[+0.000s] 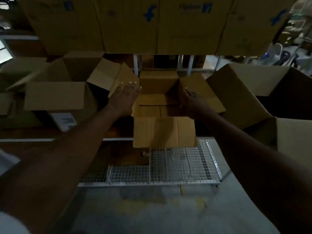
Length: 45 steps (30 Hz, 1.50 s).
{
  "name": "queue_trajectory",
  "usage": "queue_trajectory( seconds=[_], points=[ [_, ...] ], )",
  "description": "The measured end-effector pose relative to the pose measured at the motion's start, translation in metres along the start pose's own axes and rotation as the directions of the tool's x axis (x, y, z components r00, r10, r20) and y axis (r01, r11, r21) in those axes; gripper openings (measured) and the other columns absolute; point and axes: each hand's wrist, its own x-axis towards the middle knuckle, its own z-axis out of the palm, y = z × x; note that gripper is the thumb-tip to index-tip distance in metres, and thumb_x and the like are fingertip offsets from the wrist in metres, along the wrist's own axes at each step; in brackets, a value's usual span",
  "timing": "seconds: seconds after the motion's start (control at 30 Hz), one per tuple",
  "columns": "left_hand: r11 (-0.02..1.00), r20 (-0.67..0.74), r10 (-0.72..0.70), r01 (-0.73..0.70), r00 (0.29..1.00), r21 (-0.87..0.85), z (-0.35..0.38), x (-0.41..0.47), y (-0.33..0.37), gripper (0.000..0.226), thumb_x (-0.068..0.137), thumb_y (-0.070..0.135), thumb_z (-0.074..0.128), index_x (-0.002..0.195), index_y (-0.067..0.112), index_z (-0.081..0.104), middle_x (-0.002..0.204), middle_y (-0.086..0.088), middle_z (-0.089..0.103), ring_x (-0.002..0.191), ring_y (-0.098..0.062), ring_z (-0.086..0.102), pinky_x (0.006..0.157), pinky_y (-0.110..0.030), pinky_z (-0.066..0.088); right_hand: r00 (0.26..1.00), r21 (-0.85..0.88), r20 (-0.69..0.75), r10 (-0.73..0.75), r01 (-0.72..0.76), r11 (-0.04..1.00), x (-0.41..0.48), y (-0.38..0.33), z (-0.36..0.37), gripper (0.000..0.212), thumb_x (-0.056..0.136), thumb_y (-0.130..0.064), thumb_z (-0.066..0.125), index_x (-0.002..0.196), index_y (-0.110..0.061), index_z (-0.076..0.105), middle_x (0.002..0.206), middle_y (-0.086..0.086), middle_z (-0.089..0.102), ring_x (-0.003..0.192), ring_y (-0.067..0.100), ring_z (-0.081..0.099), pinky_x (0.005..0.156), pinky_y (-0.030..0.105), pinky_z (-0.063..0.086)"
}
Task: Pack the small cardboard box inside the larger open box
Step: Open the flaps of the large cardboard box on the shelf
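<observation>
Both hands are empty and spread, left hand (125, 95) by the left flap, right hand (194, 100) on the right wall of the small cardboard box (162, 105), so grip both walls evenly before lifting toward the larger open box (253, 92)

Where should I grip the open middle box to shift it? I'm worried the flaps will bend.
Hold the open box by its two side walls, one hand from each side, about where the left hand and right hand already are. The walls stand upright and look stiff. The near flap hangs loosely forward and the side flaps splay outward, so they would likely fold under load.
</observation>
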Motion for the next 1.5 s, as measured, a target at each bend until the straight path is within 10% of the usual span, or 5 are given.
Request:
queue_trajectory(
  seconds=[0.2, 0.57, 0.93, 1.5],
  points=[
    [0.989, 0.257, 0.09, -0.116, 0.962, 0.09, 0.034, 0.022, 0.025, 0.087, 0.101, 0.05, 0.048, 0.165, 0.017, 0.0, 0.173, -0.012, 0.005, 0.159, -0.029, 0.01, 0.127, -0.052, 0.007, 0.951, -0.178, 0.307, -0.039, 0.097, 0.979, 0.0, 0.06, 0.031, 0.043, 0.098, -0.022, 0.055, 0.14, -0.013, 0.048, 0.134, 0.013, 0.056, 0.119, 0.028, 0.055, 0.096, 0.038, 0.043],
    [0.974, 0.385, 0.188, -0.221, 0.904, 0.043, 0.092, 0.04, 0.01, 0.049, 0.098, 0.04, 0.06, 0.145, 0.028, 0.051, 0.153, 0.004, 0.053, 0.154, -0.021, 0.028, 0.127, -0.047, 0.011, 0.928, -0.209, 0.297, -0.227, 0.295, 0.932, 0.012, 0.088, 0.083, 0.076, 0.089, -0.036, 0.07, 0.152, -0.014, 0.033, 0.158, 0.014, 0.033, 0.148, 0.03, 0.023, 0.121, 0.046, 0.013],
    [0.965, 0.24, 0.259, -0.24, 0.936, -0.106, 0.112, 0.047, -0.014, 0.039, 0.101, 0.042, 0.051, 0.138, 0.035, 0.062, 0.146, 0.006, 0.061, 0.15, -0.012, 0.035, 0.126, -0.047, 0.007, 0.94, -0.195, 0.2, -0.275, 0.313, 0.93, 0.012, 0.099, 0.109, 0.062, 0.078, -0.028, 0.08, 0.132, -0.01, 0.056, 0.122, 0.012, 0.065, 0.117, 0.026, 0.06, 0.116, 0.044, 0.031],
    [0.9, -0.246, 0.333, -0.384, 0.91, -0.205, -0.061, 0.058, -0.024, 0.03, 0.084, 0.048, 0.067, 0.111, 0.039, 0.076, 0.111, 0.014, 0.074, 0.109, -0.007, 0.065, 0.101, -0.038, 0.035, 0.967, -0.112, -0.208, -0.151, 0.129, 0.985, -0.039, 0.114, -0.088, 0.034, 0.098, -0.014, 0.052, 0.131, -0.013, 0.06, 0.135, 0.011, 0.06, 0.126, 0.026, 0.054, 0.097, 0.035, 0.045]
  ],
)
